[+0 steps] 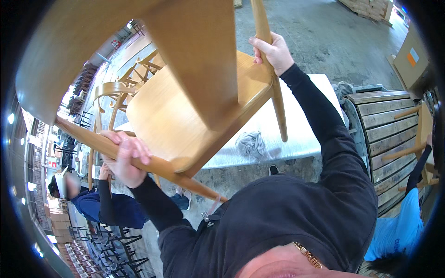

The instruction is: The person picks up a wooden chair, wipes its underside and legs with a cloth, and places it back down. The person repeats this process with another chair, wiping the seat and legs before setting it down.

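Wooden chair (171, 116) is nearest, tilted, backrest toward the wearer, raised over the tabletop (303, 139); can't tell if any leg touches. Left grip (124, 156) is clamped round the chair's left back post, right grip (274, 53) round its right one. Probably moderately heavy, stiff, smooth enough to slip a bit, finish easily scuffed; best held by both back posts at seat height, not the thin panel. Crumpled grey rag (251, 144) lies on the tabletop, below the chair. Slatted platform (384, 120) right of the chair, a person in light blue (394, 227) beside it. Left of the chair, a person in dark blue (113, 204); beyond the chair, more wooden chairs (116, 88).
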